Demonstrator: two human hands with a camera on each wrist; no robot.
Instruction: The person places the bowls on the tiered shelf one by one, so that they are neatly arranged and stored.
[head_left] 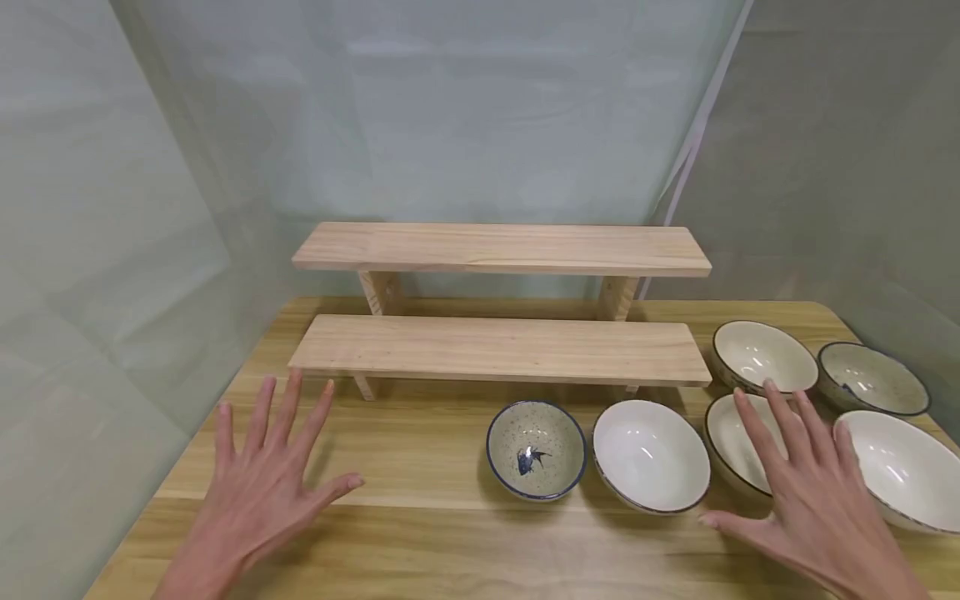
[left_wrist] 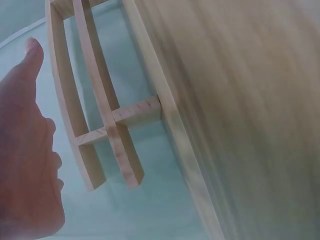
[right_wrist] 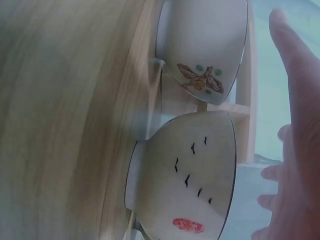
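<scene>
My left hand [head_left: 262,483] hovers over the left part of the table, fingers spread and holding nothing. Spread likewise, my right hand [head_left: 817,500] is above the bowls at the right and hides part of a white bowl [head_left: 738,437]. Left of that hand stand a white bowl [head_left: 651,454] with a dark rim and a speckled grey bowl [head_left: 536,462] with a blue fish inside. In the right wrist view, a bowl with small black marks and a red patch [right_wrist: 187,175] stands beside one with a brown floral motif [right_wrist: 202,50].
A two-tier wooden shelf [head_left: 498,346] stands at the back of the wooden table [head_left: 420,533], with nothing on its boards. Farther right are a cream bowl [head_left: 765,354], a grey bowl [head_left: 873,379] and a wide white bowl [head_left: 911,471]. Pale cloth [head_left: 480,108] surrounds the table.
</scene>
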